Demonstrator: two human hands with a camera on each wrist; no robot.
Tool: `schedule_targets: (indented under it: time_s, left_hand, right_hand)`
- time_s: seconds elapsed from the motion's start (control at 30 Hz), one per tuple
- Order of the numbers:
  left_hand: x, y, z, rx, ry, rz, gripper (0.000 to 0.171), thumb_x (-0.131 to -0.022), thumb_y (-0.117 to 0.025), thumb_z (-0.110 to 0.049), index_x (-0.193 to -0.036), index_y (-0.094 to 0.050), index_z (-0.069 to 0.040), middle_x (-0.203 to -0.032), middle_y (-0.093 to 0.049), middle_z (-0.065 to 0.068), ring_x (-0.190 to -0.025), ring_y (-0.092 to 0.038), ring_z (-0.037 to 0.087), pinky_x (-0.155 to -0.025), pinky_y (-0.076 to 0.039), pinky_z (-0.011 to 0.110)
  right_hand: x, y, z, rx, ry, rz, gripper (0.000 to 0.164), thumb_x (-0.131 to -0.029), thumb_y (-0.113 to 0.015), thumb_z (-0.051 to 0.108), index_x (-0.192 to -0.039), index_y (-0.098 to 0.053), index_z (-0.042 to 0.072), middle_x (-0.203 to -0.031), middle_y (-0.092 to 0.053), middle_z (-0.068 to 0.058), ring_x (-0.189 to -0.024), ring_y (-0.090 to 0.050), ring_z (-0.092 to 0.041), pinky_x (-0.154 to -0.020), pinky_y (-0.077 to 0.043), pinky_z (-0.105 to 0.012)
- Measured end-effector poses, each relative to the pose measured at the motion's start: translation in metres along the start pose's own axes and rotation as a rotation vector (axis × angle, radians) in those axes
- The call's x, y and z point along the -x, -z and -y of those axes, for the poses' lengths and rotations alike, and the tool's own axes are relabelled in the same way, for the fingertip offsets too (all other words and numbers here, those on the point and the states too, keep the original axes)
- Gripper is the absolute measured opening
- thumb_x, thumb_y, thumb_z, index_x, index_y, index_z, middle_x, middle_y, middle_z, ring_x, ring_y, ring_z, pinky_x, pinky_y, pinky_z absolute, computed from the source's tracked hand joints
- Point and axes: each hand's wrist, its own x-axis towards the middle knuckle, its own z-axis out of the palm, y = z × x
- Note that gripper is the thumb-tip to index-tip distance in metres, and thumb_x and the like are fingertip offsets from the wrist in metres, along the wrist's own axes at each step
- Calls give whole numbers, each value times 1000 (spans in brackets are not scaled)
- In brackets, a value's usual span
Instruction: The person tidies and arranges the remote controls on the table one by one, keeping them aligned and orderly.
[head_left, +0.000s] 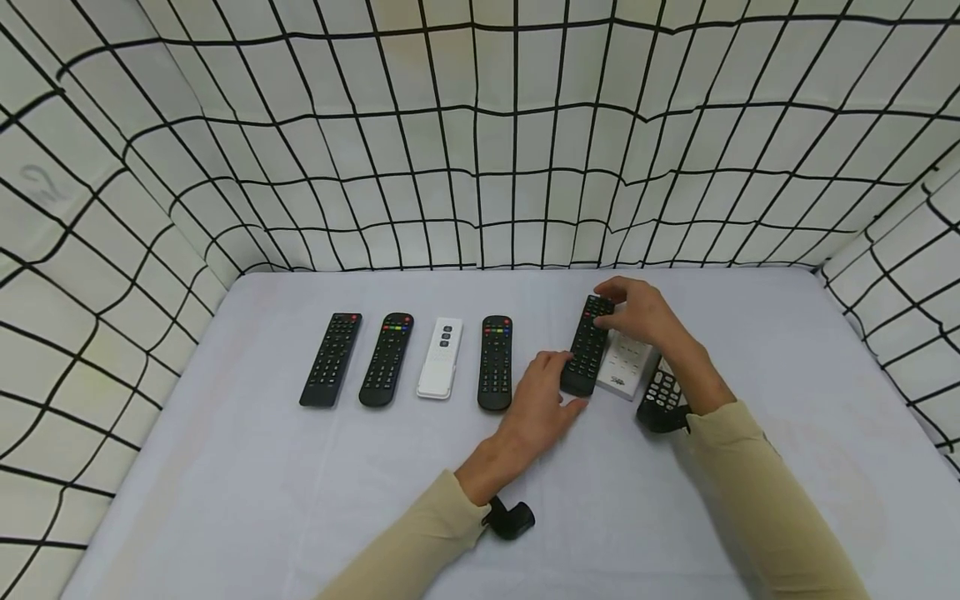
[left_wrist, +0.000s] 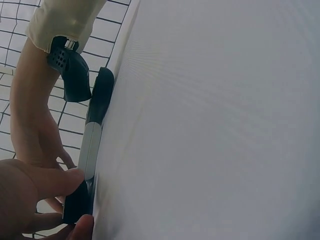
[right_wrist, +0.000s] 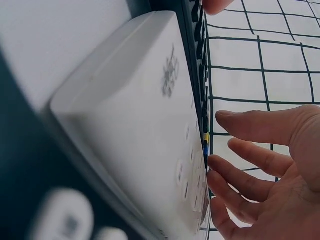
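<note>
A slim black remote control point(head_left: 587, 346) lies slightly slanted at the right of the middle, its near end overlapping a white remote point(head_left: 624, 364) beside it. My left hand point(head_left: 536, 400) holds its near end, with thumb point(left_wrist: 70, 181) and fingers at opposite sides of the black end point(left_wrist: 76, 204). Over the far end is my right hand point(head_left: 639, 310). In the right wrist view its fingers are loosely bent at the remote's end, and the thumb point(right_wrist: 240, 124) stands just off the button face. The white remote point(right_wrist: 130, 125) fills much of that view.
To the left, a black remote point(head_left: 330, 362), another with coloured buttons point(head_left: 386, 362), a white one point(head_left: 440, 358) and a further black one point(head_left: 495, 364) form a row. A dark remote with pale buttons point(head_left: 662, 400) lies partly under my right forearm. Black netting point(head_left: 515, 142) surrounds the white table point(head_left: 247, 467).
</note>
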Motion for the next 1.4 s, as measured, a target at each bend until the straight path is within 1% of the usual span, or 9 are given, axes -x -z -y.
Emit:
schedule_targets:
  time_s: [0.2, 0.43, 0.7, 0.83, 0.93, 1.1, 1.2, 1.3, 1.4]
  left_hand:
    - [0, -3, -1, -17, -6, -34, 61, -92, -80, -17, -145, -53, 0, -140, -58, 18, -128, -60, 27, -107, -53, 38]
    - [-4, -5, -1, -49, 4, -38, 61, -93, -79, -19, -145, -53, -1, -141, -59, 17, -131, -59, 27, -110, -51, 38]
    - [-5, -6, -2, -44, 17, -39, 63, -93, -80, -19, -146, -52, -1, -140, -60, 17, -130, -59, 28, -110, -51, 39]
    - [-4, -7, -2, -24, 20, -32, 64, -92, -81, -18, -147, -52, -1, -140, -60, 18, -130, -59, 28, -110, -51, 40]
    - [-3, -7, -2, 0, 29, -27, 64, -92, -80, -17, -148, -52, -2, -141, -59, 17, -123, -61, 26, -105, -53, 38]
    - [-2, -6, -1, 32, 38, -33, 64, -92, -80, -15, -149, -51, -3, -140, -59, 16, -108, -61, 20, -94, -55, 30]
    - [-1, -6, -1, 42, 38, -37, 64, -92, -80, -14, -149, -51, -3, -140, -59, 16, -107, -63, 20, -93, -56, 30]
    - [-1, -6, -1, 50, 40, -40, 65, -92, -80, -14, -149, -51, -3, -140, -59, 16, -118, -64, 24, -101, -55, 35]
    - [0, -5, -1, 65, 41, -47, 66, -91, -81, -14, -149, -51, -3, -141, -59, 16, -128, -62, 27, -109, -52, 39]
  right_hand:
    - [1, 0, 0, 10, -5, 3, 56, -95, -74, 16, -145, -55, 2, -148, -57, -25, -141, -51, -44, -117, -40, -61]
    - [1, -1, 1, 49, 9, 20, 58, -95, -74, 18, -146, -54, 0, -150, -55, -27, -141, -49, -46, -116, -41, -62]
    - [-1, -2, -1, 100, 50, 19, 57, -95, -74, 18, -144, -55, -2, -146, -58, -27, -138, -51, -47, -115, -41, -62]
    - [0, 0, -1, 97, 37, 25, 56, -94, -75, 19, -142, -55, -3, -146, -57, -29, -138, -50, -47, -116, -40, -62]
    - [1, 0, 0, 85, 18, 30, 57, -94, -76, 20, -142, -55, -2, -145, -57, -28, -137, -50, -46, -115, -42, -61]
    - [1, 1, 0, 54, 25, 18, 59, -93, -76, 20, -143, -53, -3, -145, -56, -28, -136, -51, -46, -112, -44, -61]
    - [1, 1, 0, 35, 28, 13, 63, -93, -77, 19, -145, -50, -4, -147, -54, -28, -139, -49, -46, -113, -42, -61]
    - [1, 1, 0, 6, 29, 7, 66, -93, -77, 19, -148, -47, -3, -150, -51, -27, -141, -47, -46, -115, -41, -61]
    - [1, 0, -1, -37, 42, -7, 69, -92, -78, 18, -149, -45, -3, -151, -49, -28, -141, -47, -45, -114, -42, -61]
